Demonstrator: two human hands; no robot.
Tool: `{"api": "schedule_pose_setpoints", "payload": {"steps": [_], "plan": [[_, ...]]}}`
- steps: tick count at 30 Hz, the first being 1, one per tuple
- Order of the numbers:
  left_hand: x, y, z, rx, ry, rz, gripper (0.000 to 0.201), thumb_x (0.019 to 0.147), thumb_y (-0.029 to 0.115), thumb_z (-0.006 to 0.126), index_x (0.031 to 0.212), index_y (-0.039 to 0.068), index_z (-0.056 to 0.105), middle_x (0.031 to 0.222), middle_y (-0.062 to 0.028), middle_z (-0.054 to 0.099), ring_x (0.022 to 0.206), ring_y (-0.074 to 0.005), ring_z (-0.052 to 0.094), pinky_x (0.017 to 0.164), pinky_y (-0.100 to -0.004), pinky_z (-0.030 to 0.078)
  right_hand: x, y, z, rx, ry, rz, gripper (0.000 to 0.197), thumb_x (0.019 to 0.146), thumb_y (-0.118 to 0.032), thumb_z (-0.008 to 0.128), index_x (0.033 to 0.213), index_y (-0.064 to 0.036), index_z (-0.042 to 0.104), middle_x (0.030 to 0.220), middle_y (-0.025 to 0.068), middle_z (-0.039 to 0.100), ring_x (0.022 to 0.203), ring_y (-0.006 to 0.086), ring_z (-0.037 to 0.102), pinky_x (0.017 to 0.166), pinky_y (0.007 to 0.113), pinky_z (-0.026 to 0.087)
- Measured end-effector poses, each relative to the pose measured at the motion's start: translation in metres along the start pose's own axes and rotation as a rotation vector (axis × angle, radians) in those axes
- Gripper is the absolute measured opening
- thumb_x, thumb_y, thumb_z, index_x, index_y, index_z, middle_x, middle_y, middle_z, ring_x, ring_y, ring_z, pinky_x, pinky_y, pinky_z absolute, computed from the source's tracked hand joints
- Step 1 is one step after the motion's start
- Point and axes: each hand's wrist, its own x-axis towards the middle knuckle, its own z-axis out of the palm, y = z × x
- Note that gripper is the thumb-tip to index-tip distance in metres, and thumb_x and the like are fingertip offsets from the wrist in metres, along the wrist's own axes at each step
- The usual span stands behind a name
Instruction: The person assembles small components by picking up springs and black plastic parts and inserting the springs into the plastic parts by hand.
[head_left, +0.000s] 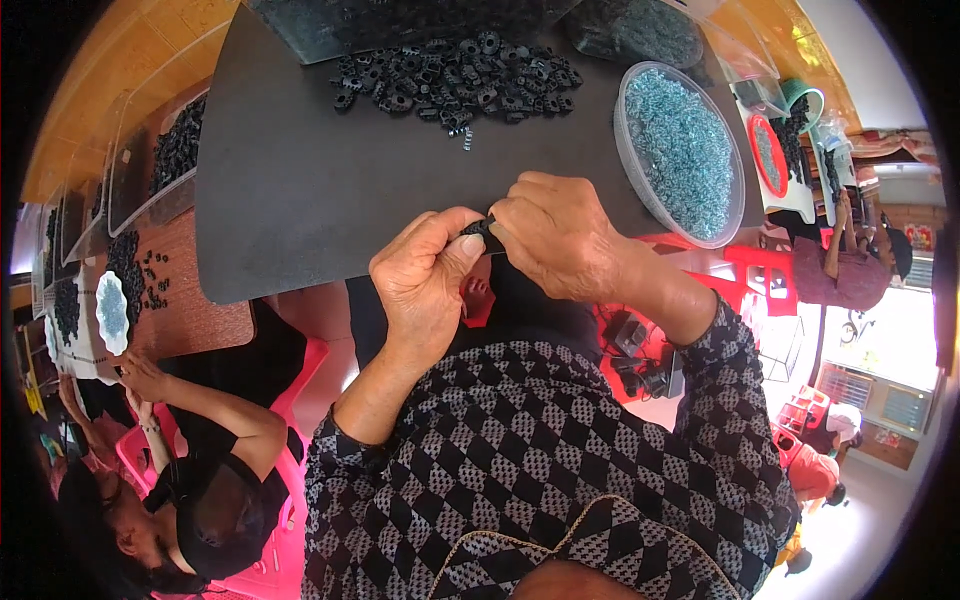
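At the near edge of the dark table [330,225], my left hand [412,278] pinches a small black plastic part [480,230] between thumb and forefinger. My right hand [560,238] meets it from the other side, its fingers curled and closed against the same part. The fingers cover most of the part. A loose pile of small black plastic parts [460,82] lies farther back. Just in front of that pile sit several small shiny pieces [467,138] that look like springs. To the right, a round clear tub [622,140] is filled with similar bluish, shiny spring-like pieces [680,150].
Clear bins [330,30] stand along the table's far edge. On the left, a co-worker [215,500] sits at a brown table [200,320] with black parts and a white scalloped dish [112,312]. Red stools [745,280] and another person [850,265] are to the right.
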Motion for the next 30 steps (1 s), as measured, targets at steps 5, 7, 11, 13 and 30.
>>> {"api": "schedule_pose_setpoints", "payload": {"steps": [5, 7, 11, 13, 30], "plan": [[-0.001, -0.003, 0.001, 0.094, 0.022, 0.044, 0.014, 0.081, 0.003, 0.066, 0.092, -0.005, 0.065, 0.077, -0.0029, 0.060, 0.065, -0.0068, 0.053, 0.057, -0.0186, 0.044, -0.003, -0.001, 0.008, -0.106, 0.051, -0.061, 0.020, 0.060, -0.011, 0.062, 0.068, -0.0055, 0.045, 0.066, 0.0073, 0.041, 0.059, 0.0252, 0.046, 0.050, 0.036, 0.040], [-0.001, -0.004, 0.002, 0.122, 0.029, 0.051, 0.014, 0.080, 0.003, 0.066, 0.092, -0.005, 0.065, 0.076, -0.0032, 0.060, 0.064, -0.0072, 0.054, 0.057, -0.0188, 0.044, -0.003, -0.003, 0.010, -0.088, 0.068, -0.026, 0.022, 0.060, -0.012, 0.064, 0.069, -0.0052, 0.046, 0.066, 0.0078, 0.041, 0.059, 0.0255, 0.046, 0.051, 0.036, 0.040], [0.000, -0.007, 0.007, 0.139, 0.107, 0.155, 0.012, 0.077, 0.001, 0.067, 0.087, -0.003, 0.064, 0.064, -0.0047, 0.053, 0.056, -0.0124, 0.049, 0.052, -0.0251, 0.040, -0.004, -0.003, 0.013, -0.070, 0.073, 0.012, 0.024, 0.059, -0.013, 0.065, 0.070, -0.0051, 0.046, 0.066, 0.0083, 0.042, 0.060, 0.0259, 0.047, 0.051, 0.037, 0.040], [0.001, -0.008, 0.008, 0.149, 0.115, 0.189, 0.012, 0.077, 0.001, 0.066, 0.088, -0.003, 0.064, 0.064, -0.0048, 0.053, 0.056, -0.0126, 0.049, 0.051, -0.0255, 0.040, -0.005, -0.003, 0.012, -0.099, 0.050, 0.014, 0.023, 0.061, -0.011, 0.065, 0.073, -0.0048, 0.046, 0.067, 0.0088, 0.044, 0.061, 0.0266, 0.048, 0.052, 0.037, 0.041], [0.005, 0.012, 0.010, -0.255, 0.105, -0.237, 0.011, 0.082, 0.000, 0.064, 0.091, -0.006, 0.064, 0.078, -0.0027, 0.063, 0.066, -0.0049, 0.054, 0.059, -0.0181, 0.045, 0.004, -0.014, 0.008, -0.292, 0.062, 0.075, 0.022, 0.064, -0.014, 0.065, 0.072, -0.0036, 0.048, 0.065, 0.0083, 0.044, 0.062, 0.0233, 0.047, 0.055, 0.033, 0.040]]}}
